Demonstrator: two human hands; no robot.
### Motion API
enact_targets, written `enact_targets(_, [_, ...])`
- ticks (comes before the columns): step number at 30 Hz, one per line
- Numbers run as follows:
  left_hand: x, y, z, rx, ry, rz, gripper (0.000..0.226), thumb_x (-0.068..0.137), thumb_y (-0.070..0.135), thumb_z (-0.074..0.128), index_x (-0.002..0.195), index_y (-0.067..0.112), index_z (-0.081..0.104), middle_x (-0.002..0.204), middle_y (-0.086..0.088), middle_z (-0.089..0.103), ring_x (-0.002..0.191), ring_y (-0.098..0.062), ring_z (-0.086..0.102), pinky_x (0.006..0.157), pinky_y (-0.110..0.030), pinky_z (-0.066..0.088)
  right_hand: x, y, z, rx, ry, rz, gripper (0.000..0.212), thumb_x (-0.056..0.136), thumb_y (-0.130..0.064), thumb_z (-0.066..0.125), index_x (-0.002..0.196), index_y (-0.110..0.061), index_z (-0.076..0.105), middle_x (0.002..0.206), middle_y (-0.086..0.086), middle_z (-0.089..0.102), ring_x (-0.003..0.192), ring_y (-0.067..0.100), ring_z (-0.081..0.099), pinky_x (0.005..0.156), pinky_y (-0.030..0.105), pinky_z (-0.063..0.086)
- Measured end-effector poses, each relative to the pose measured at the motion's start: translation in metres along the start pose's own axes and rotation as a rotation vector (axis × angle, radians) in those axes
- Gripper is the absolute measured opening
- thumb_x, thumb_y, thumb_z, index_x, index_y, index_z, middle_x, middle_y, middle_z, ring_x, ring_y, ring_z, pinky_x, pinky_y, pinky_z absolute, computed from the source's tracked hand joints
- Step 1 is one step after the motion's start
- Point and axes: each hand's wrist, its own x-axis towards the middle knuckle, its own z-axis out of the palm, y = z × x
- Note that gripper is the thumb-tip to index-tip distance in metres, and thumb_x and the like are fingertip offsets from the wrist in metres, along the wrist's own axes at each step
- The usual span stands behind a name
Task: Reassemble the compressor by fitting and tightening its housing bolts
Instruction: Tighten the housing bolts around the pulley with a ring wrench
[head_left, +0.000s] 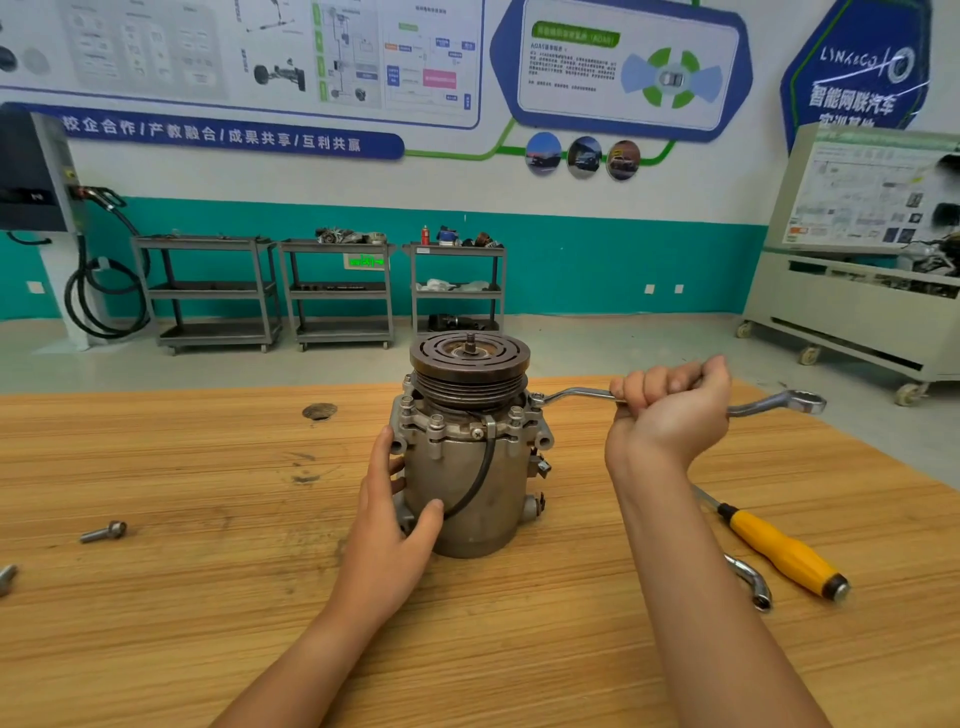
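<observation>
A grey metal compressor (467, 488) stands upright on the wooden table (208, 597), its dark grooved pulley on top. Several housing bolts (436, 420) sit in the flange below the pulley. My left hand (392, 512) wraps around the left side of the body, thumb across its front. My right hand (670, 410) grips the shank of a chrome ring wrench (774, 404). The wrench's left end sits on a bolt at the flange's right side (537, 399); its free ring end points right.
A loose bolt (104, 531) lies on the table at the left, another (8, 576) at the left edge. A yellow-handled screwdriver (784, 551) and a bent chrome wrench (750, 579) lie at the right. Metal carts stand against the far wall.
</observation>
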Motion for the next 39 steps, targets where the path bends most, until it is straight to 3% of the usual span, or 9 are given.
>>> enact_targets(11, [0.0,0.003,-0.002,0.005,-0.044,0.013,0.089,0.086,0.024,0.065,0.125,0.066,-0.003,0.148,0.003,0.032,0.13,-0.012,0.04,0.103,-0.04,0.041,-0.089,0.072,-0.01,-0.693,-0.441,-0.891,0.039,0.091,-0.013,0.044,0.053,-0.008,0.041,0.05,-0.004,0.036,0.048,0.014,0.034,0.047,0.03,0.031])
enact_targets(14, [0.005,0.004,-0.002,0.009,-0.064,0.043,0.074,0.082,0.041,0.058,0.145,0.027,0.022,0.141,-0.009,0.04,0.127,-0.022,0.042,0.102,-0.039,0.041,-0.094,0.09,-0.001,-0.865,-0.475,-1.028,0.042,0.09,-0.014,0.051,0.05,-0.007,0.041,0.048,0.004,0.038,0.051,0.019,0.035,0.054,0.034,0.033])
enact_targets(17, [0.006,-0.006,-0.002,0.108,-0.094,-0.005,0.063,0.083,0.039,0.049,0.117,-0.015,0.048,0.113,-0.023,0.052,0.112,-0.035,0.046,0.084,-0.016,0.039,-0.1,0.109,0.012,-1.029,-0.43,-1.056,0.043,0.088,-0.02,0.057,0.049,-0.008,0.047,0.05,0.004,0.043,0.053,0.022,0.04,0.061,0.033,0.034])
enact_targets(20, [0.006,-0.013,-0.002,0.154,-0.154,-0.141,0.042,0.094,0.014,0.051,0.104,-0.027,0.046,0.109,-0.041,0.046,0.109,-0.05,0.042,0.082,-0.035,0.036,-0.1,0.113,0.021,-1.076,-0.375,-1.081,0.043,0.087,-0.023,0.058,0.047,-0.007,0.051,0.049,0.003,0.047,0.054,0.023,0.044,0.067,0.032,0.035])
enact_targets(22, [0.003,-0.01,-0.002,0.126,-0.127,-0.074,0.057,0.09,0.029,0.055,0.122,-0.017,0.042,0.118,-0.031,0.048,0.112,-0.039,0.045,0.086,-0.039,0.039,-0.097,0.102,0.027,-1.013,-0.369,-1.088,0.048,0.09,-0.025,0.054,0.045,-0.007,0.048,0.045,0.002,0.045,0.049,0.023,0.044,0.063,0.034,0.036])
enact_targets(24, [0.001,0.001,-0.002,0.012,-0.048,-0.033,0.073,0.086,0.033,0.061,0.146,0.024,0.021,0.137,-0.004,0.041,0.121,-0.017,0.044,0.094,-0.034,0.043,-0.094,0.08,0.036,-0.778,-0.423,-0.994,0.054,0.096,-0.029,0.044,0.045,-0.011,0.044,0.042,-0.003,0.039,0.042,0.019,0.04,0.052,0.036,0.036])
enact_targets(27, [0.0,0.004,0.0,-0.011,-0.021,-0.02,0.087,0.088,0.023,0.061,0.123,0.072,-0.002,0.146,0.006,0.031,0.129,-0.009,0.037,0.104,-0.038,0.04,-0.086,0.04,0.049,-0.353,-0.359,-0.598,0.047,0.095,-0.032,0.041,0.048,-0.027,0.042,0.039,-0.014,0.035,0.038,0.0,0.033,0.042,0.017,0.031])
enact_targets(34, [0.0,0.004,0.0,0.011,-0.01,-0.007,0.091,0.089,0.023,0.06,0.112,0.079,-0.007,0.147,0.007,0.03,0.126,-0.003,0.035,0.104,-0.032,0.037,-0.022,-0.024,0.023,0.277,-0.118,-0.132,0.06,0.101,-0.03,0.032,0.042,-0.019,0.033,0.038,-0.008,0.02,0.036,0.01,0.016,0.042,0.019,0.022])
enact_targets(39, [0.0,0.006,-0.001,-0.004,-0.009,-0.012,0.089,0.089,0.023,0.06,0.113,0.078,-0.006,0.148,0.007,0.029,0.129,-0.005,0.034,0.105,-0.035,0.037,0.02,-0.028,0.008,0.253,-0.076,0.08,0.062,0.099,-0.033,0.033,0.039,-0.02,0.032,0.04,-0.006,0.018,0.037,0.011,0.012,0.039,0.018,0.014])
